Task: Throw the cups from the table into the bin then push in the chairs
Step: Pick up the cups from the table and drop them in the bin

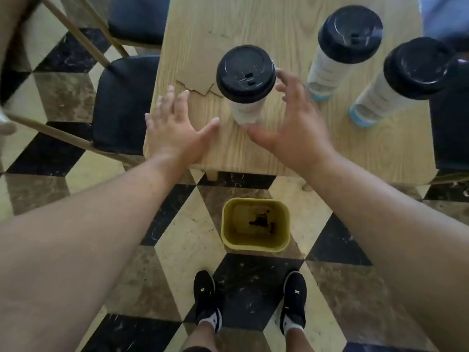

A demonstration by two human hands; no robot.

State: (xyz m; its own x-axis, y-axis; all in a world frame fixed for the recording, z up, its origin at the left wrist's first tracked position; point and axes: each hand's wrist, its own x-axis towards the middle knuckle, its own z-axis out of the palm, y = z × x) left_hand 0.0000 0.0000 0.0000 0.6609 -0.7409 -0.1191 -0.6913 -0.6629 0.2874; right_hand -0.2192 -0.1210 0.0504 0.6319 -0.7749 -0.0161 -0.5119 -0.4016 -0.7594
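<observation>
Three white paper cups with black lids stand on the light wooden table [279, 26]. The nearest cup [245, 83] is between my hands; the other two cups [341, 47] [403, 80] stand further right. My right hand [297, 123] is open just right of the nearest cup, fingers curled toward it, thumb at its base. My left hand [175, 128] lies open and flat on the table, left of that cup. A yellow bin [255, 224] sits on the floor below the table's near edge, in front of my feet.
Two chairs with black seats [121, 105] [137, 19] stand along the table's left side. Another dark chair seat [451, 128] is at the right edge. A chipped patch of veneer [195, 85] marks the tabletop. The floor is chequered tile.
</observation>
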